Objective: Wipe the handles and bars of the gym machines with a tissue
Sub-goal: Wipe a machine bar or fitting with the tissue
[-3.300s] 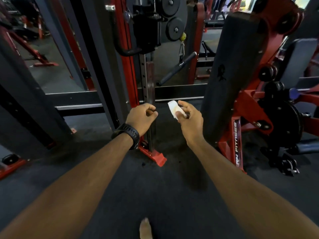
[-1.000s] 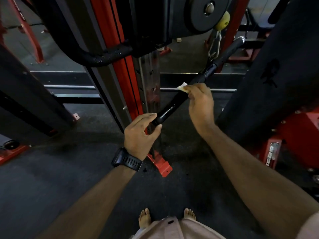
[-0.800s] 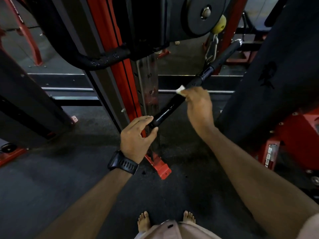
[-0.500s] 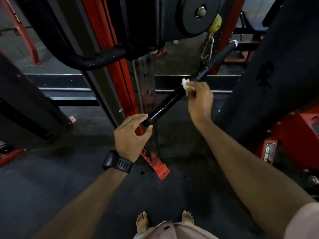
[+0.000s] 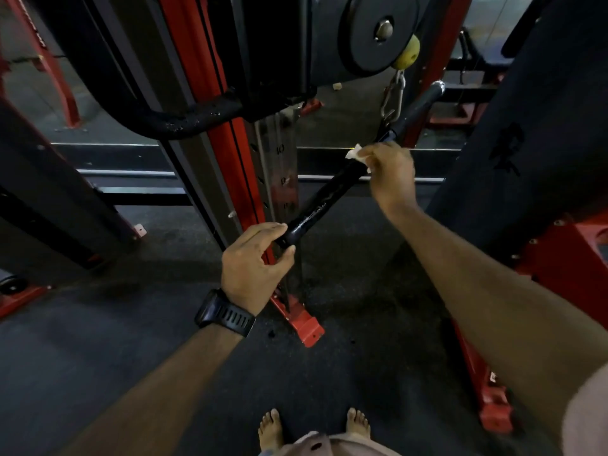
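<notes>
The tissue (image 5: pixel 357 155) was pressed against the black bar (image 5: pixel 324 199) near its carabiner (image 5: pixel 391 97), pinched in the right hand (image 5: pixel 391 172). The left hand (image 5: pixel 255 264) gripped the bar's lower end, arm extended. The right hand had travelled farther up the bar than 0.5 s before.

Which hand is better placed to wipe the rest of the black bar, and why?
Right hand: it presses the tissue on the bar. Left hand only steadies the lower end.
</notes>
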